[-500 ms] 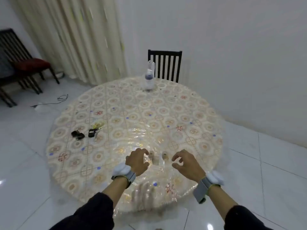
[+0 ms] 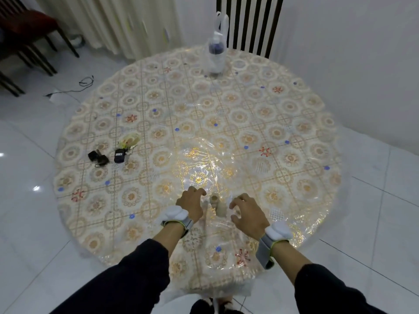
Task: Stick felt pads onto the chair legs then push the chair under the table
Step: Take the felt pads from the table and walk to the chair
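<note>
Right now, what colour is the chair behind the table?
Dark brown, nearly black chair, with upright slats; the head view shows it.

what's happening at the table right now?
A person stands at the round table, both hands over small beige felt pads near its front edge. The left hand and right hand hover with fingers curled; neither visibly grips a pad yet. A dark chair sits at the far side.

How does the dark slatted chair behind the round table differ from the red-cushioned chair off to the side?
The dark slatted chair stands pushed in at the round patterned table, only its backrest showing; the red-cushioned chair stands apart near the curtain, legs and seat visible. The first faces the camera; the second is turned sideways. Both have dark frames.
</note>
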The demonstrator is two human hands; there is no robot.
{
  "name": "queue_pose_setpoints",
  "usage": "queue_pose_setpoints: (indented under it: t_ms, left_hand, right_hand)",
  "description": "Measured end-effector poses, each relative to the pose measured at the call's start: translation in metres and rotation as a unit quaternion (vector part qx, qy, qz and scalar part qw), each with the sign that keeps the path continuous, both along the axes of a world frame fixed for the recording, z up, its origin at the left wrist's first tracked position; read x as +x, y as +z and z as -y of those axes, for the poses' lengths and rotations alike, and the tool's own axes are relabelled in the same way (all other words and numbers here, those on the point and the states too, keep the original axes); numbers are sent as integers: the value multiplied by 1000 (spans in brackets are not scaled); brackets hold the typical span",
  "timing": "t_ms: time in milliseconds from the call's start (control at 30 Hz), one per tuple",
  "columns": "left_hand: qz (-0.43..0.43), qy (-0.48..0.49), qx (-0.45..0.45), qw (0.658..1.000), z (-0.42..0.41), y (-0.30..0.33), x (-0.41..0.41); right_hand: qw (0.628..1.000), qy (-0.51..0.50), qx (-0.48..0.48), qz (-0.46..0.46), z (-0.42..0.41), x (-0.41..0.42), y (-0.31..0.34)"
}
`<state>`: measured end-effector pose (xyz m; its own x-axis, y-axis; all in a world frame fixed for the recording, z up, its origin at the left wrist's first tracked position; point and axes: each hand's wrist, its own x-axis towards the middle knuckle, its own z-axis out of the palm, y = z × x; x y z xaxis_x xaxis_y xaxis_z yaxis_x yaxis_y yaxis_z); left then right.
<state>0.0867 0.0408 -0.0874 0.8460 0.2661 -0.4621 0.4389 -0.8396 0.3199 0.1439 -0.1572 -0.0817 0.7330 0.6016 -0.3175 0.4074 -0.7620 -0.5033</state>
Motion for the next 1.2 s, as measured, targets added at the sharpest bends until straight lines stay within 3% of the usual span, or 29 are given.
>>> queue_pose_setpoints:
  t_ms: [300,433,567,767,1000,1100,1200]
  left_hand:
    - [33,6,-39,999,-9,-18,14]
    - [17,-48,-58,997,-9,-15,24]
    - [-16,-136,-41,990,-12,-15,28]
    - [-4,-187,6,982,-7,-16,26]
    - [7,-68,30,997,-11,-13,17]
    - [28,-20,29,999,-16,-12,7]
    - [44,12,27,999,-20,-17,-2]
  right_hand:
    - [1000,-2,-9,10,-18,11,-15]
    - [1000,2,-23,11,-20,13,-15]
    - [999,-2,-23,28,-21,12,-16]
    - [999,-18,-13,38,-16,8,-19]
    - [993,26,-6,112,-31,-3,-21]
    - [981,80,-50,169,-48,-7,-20]
    - [974,144,-112,135,-58,-11,-19]
